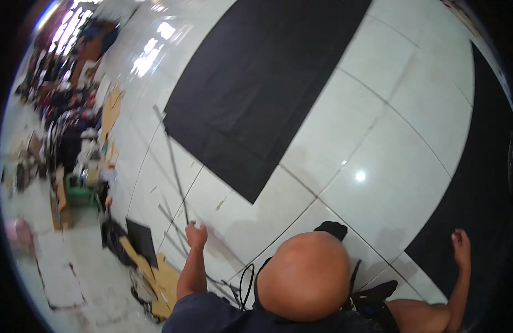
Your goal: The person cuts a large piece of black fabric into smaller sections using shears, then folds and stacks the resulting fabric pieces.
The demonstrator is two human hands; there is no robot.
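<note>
My left hand (196, 235) is closed, its fingers pinching the end of a long thin black strip (177, 172). That strip runs across the floor up to the near-left corner of a large black sheet (251, 94) lying flat on the tiles. Far to the right, my right hand (462, 247) is held beside a second black sheet (467, 183). Its fingers look curled together; whatever they may hold is too small to make out. Between the hands, the top of a head (303, 275) hides part of the body and floor.
White glossy tiles (378, 161) surround the sheets. A loop of black cord (246, 286) lies near my left forearm. At left are brown cardboard pieces (166, 283), a small black panel (141, 241), a green stool (80, 191) and piled clutter (68, 127). A pink object (19, 232) sits farther out.
</note>
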